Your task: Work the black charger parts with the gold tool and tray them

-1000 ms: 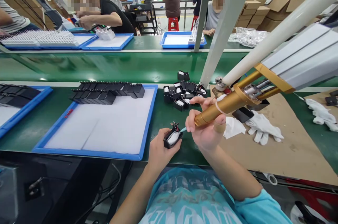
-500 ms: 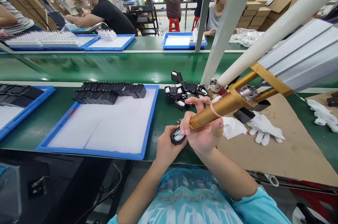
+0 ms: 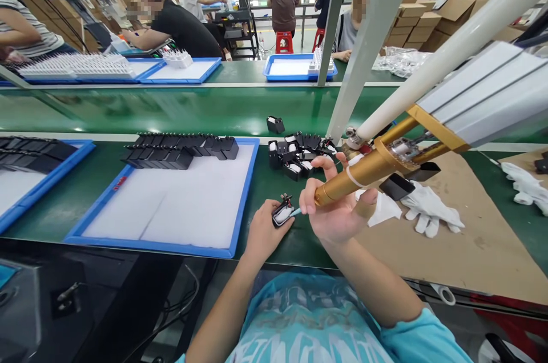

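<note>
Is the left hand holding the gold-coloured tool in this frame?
No, the right hand holds the gold-coloured tool, while the left hand holds a small black case.

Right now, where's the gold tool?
In the head view, right of centre: the gold tool is in the right hand, its light-blue tip at the black case in the left hand.

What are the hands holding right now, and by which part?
Left hand: a small, open black box with a white insert, by its outer walls. Right hand: a gold-coloured, metal-looking cylindrical tool, by its lower end near the pale blue tip.
</note>
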The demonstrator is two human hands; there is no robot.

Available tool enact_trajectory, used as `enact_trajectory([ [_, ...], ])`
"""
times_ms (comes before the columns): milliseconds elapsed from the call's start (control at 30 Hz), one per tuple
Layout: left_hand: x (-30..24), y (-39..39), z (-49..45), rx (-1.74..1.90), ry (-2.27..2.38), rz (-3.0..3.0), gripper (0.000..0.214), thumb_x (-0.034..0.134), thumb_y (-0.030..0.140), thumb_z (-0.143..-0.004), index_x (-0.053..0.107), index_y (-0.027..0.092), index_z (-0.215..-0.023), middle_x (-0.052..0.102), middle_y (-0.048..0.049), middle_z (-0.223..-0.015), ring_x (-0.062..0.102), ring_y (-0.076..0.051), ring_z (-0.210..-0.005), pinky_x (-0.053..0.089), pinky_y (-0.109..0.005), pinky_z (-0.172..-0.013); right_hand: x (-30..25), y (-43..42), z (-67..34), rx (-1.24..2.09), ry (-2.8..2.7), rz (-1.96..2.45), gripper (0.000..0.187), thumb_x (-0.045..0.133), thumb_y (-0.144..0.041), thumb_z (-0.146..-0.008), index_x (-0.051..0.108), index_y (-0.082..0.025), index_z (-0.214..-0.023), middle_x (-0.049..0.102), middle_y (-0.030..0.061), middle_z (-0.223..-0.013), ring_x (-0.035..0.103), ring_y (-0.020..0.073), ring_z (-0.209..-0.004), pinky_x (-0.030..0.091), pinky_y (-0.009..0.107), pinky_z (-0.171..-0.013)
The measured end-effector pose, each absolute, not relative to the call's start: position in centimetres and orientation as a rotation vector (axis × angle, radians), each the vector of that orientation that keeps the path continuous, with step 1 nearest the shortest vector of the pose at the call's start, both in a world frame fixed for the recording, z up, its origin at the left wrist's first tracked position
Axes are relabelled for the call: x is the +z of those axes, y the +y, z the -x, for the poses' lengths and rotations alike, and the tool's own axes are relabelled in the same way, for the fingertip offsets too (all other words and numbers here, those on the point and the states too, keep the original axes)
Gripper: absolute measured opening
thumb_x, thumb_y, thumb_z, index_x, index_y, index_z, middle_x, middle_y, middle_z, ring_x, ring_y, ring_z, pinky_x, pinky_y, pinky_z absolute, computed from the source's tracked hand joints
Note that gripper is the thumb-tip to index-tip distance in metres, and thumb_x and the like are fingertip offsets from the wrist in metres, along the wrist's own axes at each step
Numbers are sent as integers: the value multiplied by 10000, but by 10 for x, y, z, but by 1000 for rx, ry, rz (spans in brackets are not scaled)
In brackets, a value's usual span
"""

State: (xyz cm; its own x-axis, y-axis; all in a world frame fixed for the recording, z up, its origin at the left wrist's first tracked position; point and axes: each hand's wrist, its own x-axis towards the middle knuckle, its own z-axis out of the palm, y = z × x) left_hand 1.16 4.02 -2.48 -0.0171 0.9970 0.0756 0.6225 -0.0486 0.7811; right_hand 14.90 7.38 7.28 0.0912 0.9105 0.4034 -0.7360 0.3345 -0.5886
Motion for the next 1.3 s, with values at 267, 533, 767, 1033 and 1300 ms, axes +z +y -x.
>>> enact_trajectory([
  [267, -28, 60, 3, 923, 1422, -1396, 494, 709, 378, -795, 546, 228, -1237, 621, -133, -1318, 568, -262, -1258, 460, -413, -1042, 62, 85, -182, 1123, -843, 456, 428, 474, -669, -813, 579, -285, -969, 601, 8, -1018, 482, 61, -379, 403, 261, -315],
  [533, -31, 68, -9, 1119, 1475, -1593, 173, 486, 177, -864, 612, 200, -980, 707, -57, -970, 654, -190, -935, 503, -347, -880, 54, 90, -193, 1111, -868, 397, 379, 449, -606, -855, 599, -280, -976, 596, 9, -1015, 508, 65, -382, 419, 263, -317],
  [767, -16, 49, 0, 848, 1574, -2053, 466, 409, 266, -979, 418, 229, -1443, 631, -90, -1249, 544, -234, -1113, 413, -414, -1007, 51, 90, -197, 1132, -845, 387, 355, 477, -611, -839, 557, -292, -974, 607, -4, -995, 516, 66, -391, 433, 256, -327],
  [1033, -28, 46, -19, 1067, 1761, -2015, 243, 508, 333, -956, 665, 229, -1109, 705, -71, -1062, 646, -226, -993, 510, -355, -893, 46, 89, -204, 1146, -848, 399, 346, 455, -605, -852, 560, -291, -951, 593, -5, -1022, 531, 70, -414, 436, 265, -346],
  [1300, -31, 41, -32, 649, 2115, -2224, 307, 519, 328, -943, 611, 215, -1213, 672, -113, -1133, 640, -258, -926, 506, -329, -718, 47, 87, -206, 1164, -851, 410, 360, 466, -601, -847, 571, -266, -926, 581, 3, -1023, 530, 70, -420, 430, 270, -347],
])
